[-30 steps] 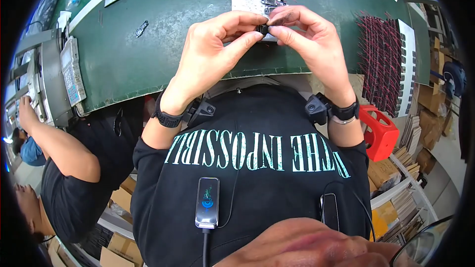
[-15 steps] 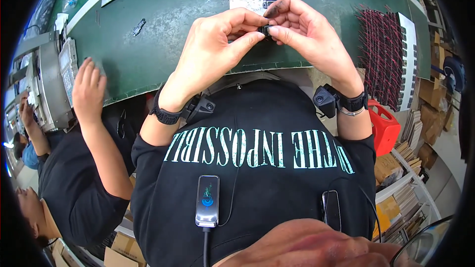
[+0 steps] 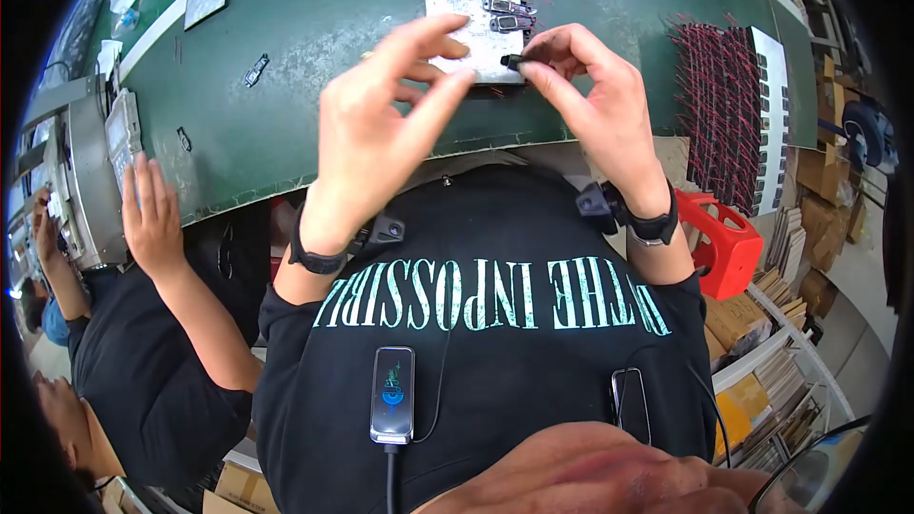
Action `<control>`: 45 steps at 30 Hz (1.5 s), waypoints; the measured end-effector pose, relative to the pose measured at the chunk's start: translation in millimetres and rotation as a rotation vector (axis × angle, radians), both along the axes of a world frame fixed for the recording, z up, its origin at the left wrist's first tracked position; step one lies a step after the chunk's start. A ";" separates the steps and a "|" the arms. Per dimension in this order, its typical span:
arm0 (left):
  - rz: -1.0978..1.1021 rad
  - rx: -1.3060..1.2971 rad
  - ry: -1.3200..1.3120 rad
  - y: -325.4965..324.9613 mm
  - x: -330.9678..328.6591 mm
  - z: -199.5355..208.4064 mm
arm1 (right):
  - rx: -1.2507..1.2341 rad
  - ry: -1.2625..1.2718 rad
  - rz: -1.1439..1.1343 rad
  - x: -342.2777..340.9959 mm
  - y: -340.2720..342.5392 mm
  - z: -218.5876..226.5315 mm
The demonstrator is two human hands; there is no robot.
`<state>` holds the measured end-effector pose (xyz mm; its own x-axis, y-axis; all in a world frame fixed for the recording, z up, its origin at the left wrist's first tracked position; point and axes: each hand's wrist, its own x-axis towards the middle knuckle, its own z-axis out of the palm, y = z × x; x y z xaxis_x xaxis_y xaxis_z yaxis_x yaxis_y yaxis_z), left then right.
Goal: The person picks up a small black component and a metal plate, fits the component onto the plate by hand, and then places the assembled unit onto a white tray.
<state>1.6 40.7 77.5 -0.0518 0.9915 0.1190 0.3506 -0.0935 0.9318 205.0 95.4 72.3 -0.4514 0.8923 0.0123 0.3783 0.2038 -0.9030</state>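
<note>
The small black part, previously gripped by both hands, has been released by the left hand, now spread wide. It is pinched by the right hand alone near the metal plate's near end; two-handed handling appears interrupted or finished.

Large pale-turquoise capitals, upside down in view, across black shirt; bodyward of left fingers and right fingers. Line's ends lost in folds. Clip-on device, farther bodyward, below left fingers: small blue-green logo on dark face, script too fine to make out.
</note>
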 end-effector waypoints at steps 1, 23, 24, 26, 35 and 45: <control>0.055 0.007 -0.037 3.1 -4.2 -1.6 | 0.057 -0.052 -0.019 -0.3 4.1 -4.7; 0.602 0.125 1.001 -15.9 -126.9 -44.1 | 0.593 -0.163 -0.223 28.7 -29.1 29.4; 0.581 0.112 1.039 -9.4 -133.0 -46.6 | 0.603 -0.208 -0.267 35.5 -31.1 36.9; 0.508 -0.113 0.999 -16.7 -144.4 -38.4 | 0.607 -0.181 -0.296 54.1 -33.3 50.4; 0.512 -0.120 0.786 -10.0 -165.5 -40.6 | 0.496 -0.455 -0.551 205.2 2.4 107.5; 0.383 0.009 -0.100 14.3 -97.6 -31.2 | 0.462 -0.735 -0.200 235.1 65.0 81.8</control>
